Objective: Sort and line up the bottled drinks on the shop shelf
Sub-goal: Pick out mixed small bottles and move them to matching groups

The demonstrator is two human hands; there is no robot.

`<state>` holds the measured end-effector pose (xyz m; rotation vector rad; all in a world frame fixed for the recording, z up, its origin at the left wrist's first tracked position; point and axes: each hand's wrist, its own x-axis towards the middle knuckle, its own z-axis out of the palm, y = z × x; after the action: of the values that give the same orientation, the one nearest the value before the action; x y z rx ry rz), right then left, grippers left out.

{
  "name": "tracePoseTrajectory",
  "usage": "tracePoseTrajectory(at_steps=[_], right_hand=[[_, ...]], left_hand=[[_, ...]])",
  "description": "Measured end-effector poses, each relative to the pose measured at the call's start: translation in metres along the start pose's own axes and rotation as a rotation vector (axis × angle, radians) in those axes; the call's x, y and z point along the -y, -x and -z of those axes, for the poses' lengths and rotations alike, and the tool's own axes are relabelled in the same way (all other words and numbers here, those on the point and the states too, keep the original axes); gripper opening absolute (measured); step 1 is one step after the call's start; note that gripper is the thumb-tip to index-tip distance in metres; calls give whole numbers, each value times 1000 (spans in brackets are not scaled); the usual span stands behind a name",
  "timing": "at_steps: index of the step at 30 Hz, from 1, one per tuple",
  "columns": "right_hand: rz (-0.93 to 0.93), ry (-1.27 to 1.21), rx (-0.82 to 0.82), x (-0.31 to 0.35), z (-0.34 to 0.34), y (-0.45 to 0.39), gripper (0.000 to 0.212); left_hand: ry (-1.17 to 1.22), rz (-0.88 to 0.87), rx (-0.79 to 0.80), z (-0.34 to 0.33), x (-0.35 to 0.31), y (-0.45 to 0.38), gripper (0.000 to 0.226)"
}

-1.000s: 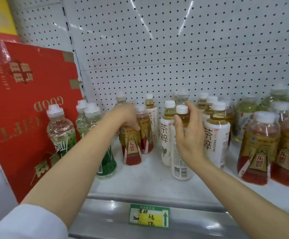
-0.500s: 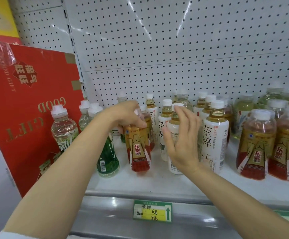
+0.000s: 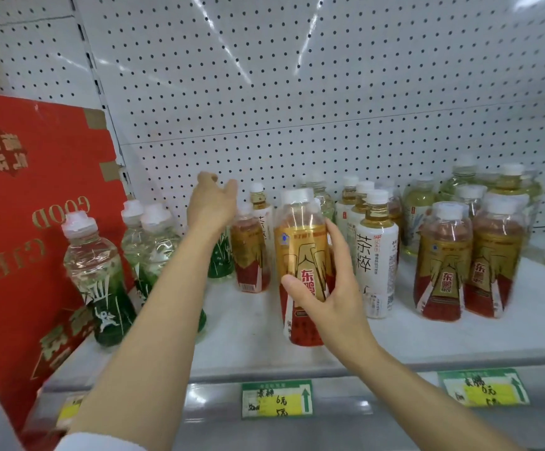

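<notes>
Shelf (image 3: 297,349): white, pegboard-backed, carrying mixed bottled drinks in loose clusters; price tags on the front rail suggest a set spot for each kind, so sorting is judged well short of done.
Red gift box (image 3: 20,222): leaning at the left end, walling in the green-labelled bottles (image 3: 101,281) just beside it.
Red-and-gold pair (image 3: 466,262): two matching bottles upright side by side at the right front; likely home row for the held one.
White tea bottles (image 3: 375,252): upright in a front-to-back file at centre, amber liquid above white sleeves.
Held bottle (image 3: 300,255): at centre front, upright, between the tea file and the left cluster; cannot tell whether lifted clear or resting on the shelf. Gold upper label with a wing pattern, red lower band, clear neck, white cap under a clear cover.
Second red-and-gold bottle (image 3: 248,252): standing behind and left of the held one, out of place among tea and green bottles.
Right hand (image 3: 329,288): grip wrapped round the held bottle's mid-body, thumb across the label front, fingers behind; mid-body hold judged to keep it vertical for the move.
Left hand (image 3: 212,206): reaching to the back left, fingers loosely spread, grip empty, just beside the second red-and-gold bottle's cap; probably lined up to take it.
</notes>
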<state>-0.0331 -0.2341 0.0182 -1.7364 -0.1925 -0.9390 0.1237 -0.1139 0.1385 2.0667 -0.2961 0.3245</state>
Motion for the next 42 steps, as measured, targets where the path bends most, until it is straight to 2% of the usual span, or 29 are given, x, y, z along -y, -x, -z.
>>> tracePoseTrajectory(at_steps=[1, 2, 4, 6, 12, 15, 19, 22, 25, 28, 31, 34, 39, 42], right_hand=[[-4, 4, -20, 0, 4, 4, 88], [-8, 13, -39, -1, 9, 7, 88], [-19, 22, -77, -2, 16, 13, 88], [-35, 11, -114, -2, 24, 20, 89], [-86, 67, -222, -5, 49, 41, 88], [-109, 83, -280, -6, 64, 51, 86], [-119, 95, -367, -9, 84, 60, 86], [-113, 83, -403, -8, 103, 65, 85], [-115, 101, -405, -8, 129, 69, 86], [-115, 113, -413, -7, 160, 74, 86], [-118, 114, -412, -7, 192, 79, 85], [-103, 141, -398, -8, 224, 83, 84], [-112, 177, -384, -15, 267, 83, 83], [-123, 222, -387, -21, 281, 74, 83]], left_hand=[[-50, 43, -48, -14, 17, -8, 54], [-71, 86, -26, -30, 35, -17, 63], [2, 175, 81, -59, 66, -25, 79], [91, 199, 96, -80, 83, -23, 88], [117, 245, -37, -102, 94, -20, 79], [174, 226, -159, -99, 91, -15, 77], [231, 61, -390, -87, 81, -2, 86], [378, -82, -556, -73, 70, 17, 86], [560, -105, -698, -64, 57, 34, 83], [773, -126, -606, -74, 30, 66, 83], [840, -358, -556, -97, -11, 122, 68], [798, -486, -402, -130, -50, 170, 72], [645, -407, -166, -192, -78, 216, 59], [572, -332, -81, -226, -88, 218, 61]])
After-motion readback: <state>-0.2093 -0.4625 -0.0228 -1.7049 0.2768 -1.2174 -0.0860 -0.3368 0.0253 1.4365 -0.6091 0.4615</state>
